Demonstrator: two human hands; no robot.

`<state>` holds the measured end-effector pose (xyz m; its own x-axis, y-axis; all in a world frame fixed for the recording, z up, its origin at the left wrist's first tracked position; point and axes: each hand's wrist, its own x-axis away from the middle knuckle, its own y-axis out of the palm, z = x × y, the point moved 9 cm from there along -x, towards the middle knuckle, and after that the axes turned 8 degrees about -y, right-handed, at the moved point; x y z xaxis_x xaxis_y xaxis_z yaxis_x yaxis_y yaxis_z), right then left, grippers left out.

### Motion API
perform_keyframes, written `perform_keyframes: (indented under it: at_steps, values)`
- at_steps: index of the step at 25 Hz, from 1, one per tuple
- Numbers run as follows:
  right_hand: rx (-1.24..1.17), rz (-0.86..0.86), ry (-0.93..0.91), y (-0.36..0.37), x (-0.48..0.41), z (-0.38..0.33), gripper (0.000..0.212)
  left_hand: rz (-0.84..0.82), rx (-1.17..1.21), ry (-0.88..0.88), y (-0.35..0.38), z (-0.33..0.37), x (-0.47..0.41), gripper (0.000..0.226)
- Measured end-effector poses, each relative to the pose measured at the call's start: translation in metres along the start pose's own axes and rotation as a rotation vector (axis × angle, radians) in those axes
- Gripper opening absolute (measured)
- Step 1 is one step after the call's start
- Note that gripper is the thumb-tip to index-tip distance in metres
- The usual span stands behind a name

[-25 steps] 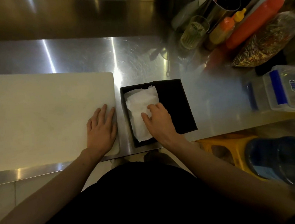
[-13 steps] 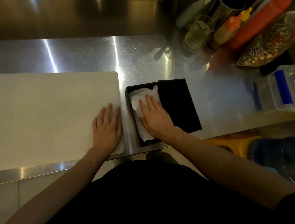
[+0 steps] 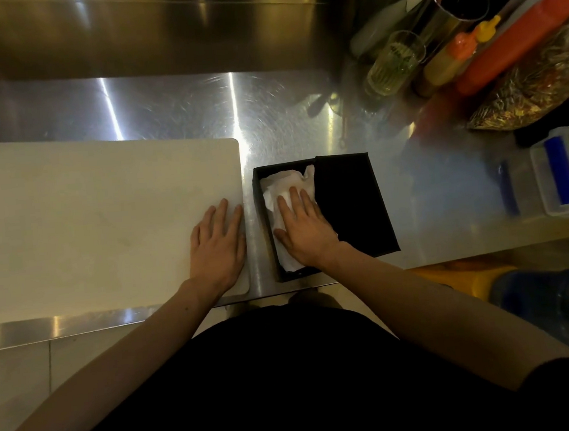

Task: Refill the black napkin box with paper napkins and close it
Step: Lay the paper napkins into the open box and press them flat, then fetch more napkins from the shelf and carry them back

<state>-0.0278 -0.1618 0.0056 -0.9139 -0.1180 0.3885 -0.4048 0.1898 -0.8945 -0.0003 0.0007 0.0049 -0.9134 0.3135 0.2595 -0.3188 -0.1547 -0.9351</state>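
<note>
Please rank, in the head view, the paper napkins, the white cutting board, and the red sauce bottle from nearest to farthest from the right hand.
1. Paper napkins: directly under the right hand, in the black box.
2. White cutting board: to its left.
3. Red sauce bottle: far back right.

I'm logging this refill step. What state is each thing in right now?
Box: open, napkins inside.
Lid: off the opening, resting to the box's right.
Napkins: crumpled, pressed down.
Right hand: flat on napkins.
Left hand: flat on cutting board.
</note>
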Motion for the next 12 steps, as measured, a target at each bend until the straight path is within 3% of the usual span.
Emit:
perform_keyframes:
  at_steps: [6, 9, 12]
  values:
    - [-0.208, 0.337, -0.126, -0.073, 0.015, -0.016, 0.047, -0.049, 0.078, 0.043, -0.019, 0.003, -0.001, 0.052]
    - [-0.254, 0.391, -0.214, -0.108, 0.004, -0.027, 0.042, 0.042, 0.111, 0.032, -0.05, 0.004, -0.003, 0.048]
    - [-0.135, 0.406, -0.366, -0.141, -0.018, -0.048, 0.043, 0.161, 0.143, -0.056, -0.089, -0.001, -0.003, 0.046]
